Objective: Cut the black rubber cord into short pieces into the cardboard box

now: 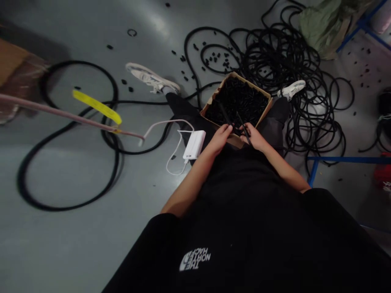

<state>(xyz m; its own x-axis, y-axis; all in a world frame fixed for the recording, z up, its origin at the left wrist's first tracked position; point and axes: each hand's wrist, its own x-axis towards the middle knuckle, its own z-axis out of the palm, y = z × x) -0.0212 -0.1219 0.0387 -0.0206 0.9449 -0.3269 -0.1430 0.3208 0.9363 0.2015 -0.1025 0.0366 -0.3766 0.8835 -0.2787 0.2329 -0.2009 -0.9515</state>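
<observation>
A cardboard box (266,108), filled with short black pieces, stands between my legs. Over its near edge, my left hand (221,137) is closed around a black hose (225,113) that points away from me above the pieces. My right hand (254,136), just beside it, has its fingers wrapped round a slim dark tool (246,132); its exact kind is hard to make out against the black pieces. The two hands are close together but apart. Dark contents blur the far ends of both held things.
Long black hose (275,61) lies heaped beyond the box and to the right. Another hose loop (69,207) spreads at left. A white power bank (194,145) with a cable rests by my left thigh. A yellow tag (97,106) hangs on a pinkish cord (61,114). Black bits dot the floor.
</observation>
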